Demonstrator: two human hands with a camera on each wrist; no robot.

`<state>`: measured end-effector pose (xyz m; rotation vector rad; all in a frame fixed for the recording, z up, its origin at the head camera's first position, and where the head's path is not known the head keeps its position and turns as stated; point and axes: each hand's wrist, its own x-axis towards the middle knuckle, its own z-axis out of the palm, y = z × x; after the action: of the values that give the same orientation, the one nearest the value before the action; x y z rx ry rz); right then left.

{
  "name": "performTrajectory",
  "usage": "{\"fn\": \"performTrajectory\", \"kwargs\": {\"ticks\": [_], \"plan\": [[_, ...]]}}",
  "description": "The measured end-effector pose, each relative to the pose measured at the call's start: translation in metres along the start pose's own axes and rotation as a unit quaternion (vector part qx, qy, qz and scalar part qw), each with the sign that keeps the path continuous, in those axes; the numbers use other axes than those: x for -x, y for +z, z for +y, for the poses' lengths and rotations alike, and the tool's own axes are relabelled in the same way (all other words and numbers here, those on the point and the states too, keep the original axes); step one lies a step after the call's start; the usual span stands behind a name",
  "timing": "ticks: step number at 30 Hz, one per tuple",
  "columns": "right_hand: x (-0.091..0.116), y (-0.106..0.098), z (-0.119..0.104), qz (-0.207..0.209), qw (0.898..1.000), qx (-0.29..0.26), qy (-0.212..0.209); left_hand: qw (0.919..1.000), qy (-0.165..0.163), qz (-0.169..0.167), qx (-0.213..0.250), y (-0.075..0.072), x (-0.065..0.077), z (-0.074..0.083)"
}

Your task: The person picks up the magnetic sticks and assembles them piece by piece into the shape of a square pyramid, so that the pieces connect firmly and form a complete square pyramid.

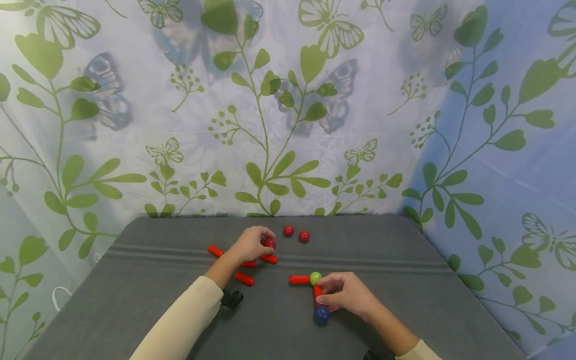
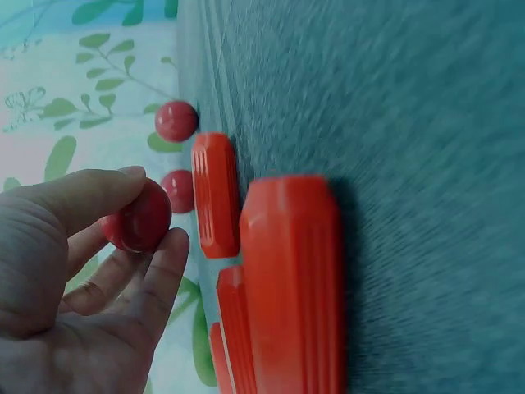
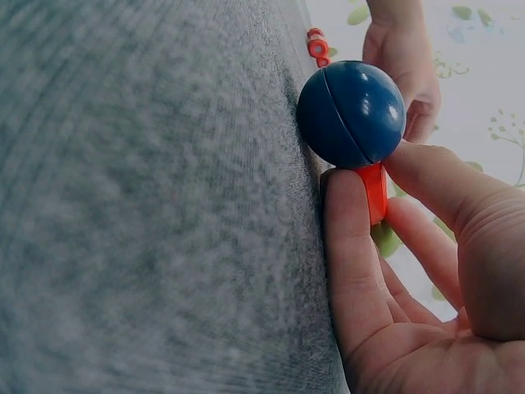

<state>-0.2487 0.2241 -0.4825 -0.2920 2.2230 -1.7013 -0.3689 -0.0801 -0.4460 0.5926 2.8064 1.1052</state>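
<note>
On the grey table [image 1: 405, 272], the right hand [image 1: 348, 294], near and right of centre, pinches a red stick [image 1: 318, 295], while the left hand [image 1: 249, 245], farther off and to the left, over loose red sticks [image 1: 244, 278], grips a red ball [image 1: 270, 243]. The pinched stick meets a blue ball [image 1: 321, 315] at its near end and a green ball [image 1: 316, 278] at its far end, where another red stick [image 1: 299, 279] points left; a sideways twist of the pinch could part these pieces. The smooth held ball might slip from too light a grip and roll away.
</note>
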Motion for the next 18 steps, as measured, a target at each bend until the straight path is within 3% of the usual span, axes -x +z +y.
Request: {"fn": "performTrajectory", "kwargs": {"ticks": [9, 18], "plan": [[-0.001, 0.0, 0.0, -0.003, 1.0, 0.003, -0.003, 0.9986, 0.031, -0.009, 0.043, 0.008, 0.028, 0.006], [0.0, 0.0, 0.0, -0.003, 1.0, 0.001, 0.001, 0.9971, 0.043, 0.0, 0.063, 0.021, 0.05, 0.01]]}}
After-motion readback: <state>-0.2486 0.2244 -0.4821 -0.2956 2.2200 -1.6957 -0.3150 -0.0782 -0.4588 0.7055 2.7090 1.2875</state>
